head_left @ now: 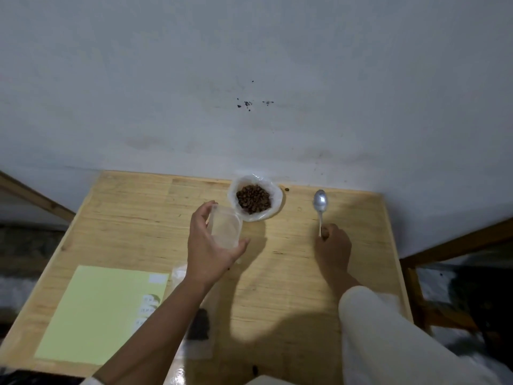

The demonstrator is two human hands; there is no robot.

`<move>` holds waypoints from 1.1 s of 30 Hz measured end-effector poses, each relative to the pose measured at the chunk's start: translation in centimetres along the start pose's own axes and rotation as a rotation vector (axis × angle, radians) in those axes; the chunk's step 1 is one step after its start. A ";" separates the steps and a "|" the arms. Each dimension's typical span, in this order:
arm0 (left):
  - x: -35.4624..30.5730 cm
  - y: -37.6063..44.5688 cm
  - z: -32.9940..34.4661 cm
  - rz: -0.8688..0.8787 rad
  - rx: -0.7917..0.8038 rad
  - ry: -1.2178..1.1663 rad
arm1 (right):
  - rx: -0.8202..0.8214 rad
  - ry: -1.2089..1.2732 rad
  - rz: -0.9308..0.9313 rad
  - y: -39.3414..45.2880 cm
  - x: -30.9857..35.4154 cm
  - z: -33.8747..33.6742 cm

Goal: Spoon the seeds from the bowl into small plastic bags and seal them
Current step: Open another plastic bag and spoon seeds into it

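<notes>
A white bowl (276, 200) of brown seeds (254, 202) stands at the far edge of the wooden table (291, 262). My left hand (208, 245) holds a small clear plastic container (225, 227) just left of and in front of the bowl, lifted above the table. A metal spoon (320, 207) lies on the table to the right of the bowl. My right hand (333, 245) is closed on the end of its handle. Small plastic bags (198, 323), one with dark seeds inside, lie partly hidden under my left forearm.
A pale yellow-green sheet (97, 312) with a strip of white labels (147, 309) lies at the table's near left. A loose seed (287, 189) sits by the wall. The grey wall (249, 79) rises right behind the table. Wooden frames flank both sides.
</notes>
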State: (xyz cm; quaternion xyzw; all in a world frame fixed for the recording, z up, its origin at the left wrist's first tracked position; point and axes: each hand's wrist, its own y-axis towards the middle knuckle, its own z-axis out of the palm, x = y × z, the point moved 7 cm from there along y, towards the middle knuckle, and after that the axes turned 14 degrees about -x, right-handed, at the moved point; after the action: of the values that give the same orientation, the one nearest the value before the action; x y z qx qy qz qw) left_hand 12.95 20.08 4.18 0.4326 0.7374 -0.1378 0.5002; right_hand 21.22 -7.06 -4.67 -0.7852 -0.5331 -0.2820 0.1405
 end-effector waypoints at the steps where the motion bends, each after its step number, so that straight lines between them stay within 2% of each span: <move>1: 0.2 0.1 0.0 -0.008 -0.004 0.002 | 0.003 0.012 0.063 0.2 -0.2 0.1; 3: 0.5 0.4 0.0 -0.017 -0.009 0.004 | 0.038 0.007 0.152 0.5 -0.4 0.5; 7: 1.1 1.0 0.2 -0.044 -0.012 -0.003 | 0.035 0.082 0.177 0.1 0.8 -0.7; 11: 1.2 1.8 0.2 -0.039 -0.022 -0.007 | -0.009 0.371 0.167 -1.0 4.0 -3.2; 14: 1.4 2.7 0.0 -0.032 -0.033 0.005 | 0.050 0.591 0.171 -1.9 6.6 -4.5; 17: 1.9 3.1 0.0 -0.033 -0.023 0.021 | 0.119 0.753 0.096 -2.8 9.1 -5.1; 20: 2.3 3.1 0.2 -0.033 -0.006 0.044 | 0.111 0.748 0.019 -3.2 10.4 -4.5; 26: 2.7 3.3 0.8 -0.052 0.035 0.043 | 0.020 0.573 0.077 -2.7 10.6 -1.0; 29: 3.0 3.6 1.3 -0.058 0.057 0.052 | 0.053 0.576 0.208 -2.2 10.4 1.7; 33: 2.9 3.9 2.0 -0.071 0.085 0.061 | 0.119 0.867 0.629 -1.9 8.9 4.7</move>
State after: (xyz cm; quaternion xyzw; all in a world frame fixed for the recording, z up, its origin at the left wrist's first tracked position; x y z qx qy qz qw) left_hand 16.90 22.55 1.67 0.4311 0.7605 -0.1733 0.4536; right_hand 23.27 2.95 -3.33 -0.7092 -0.1806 -0.4939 0.4695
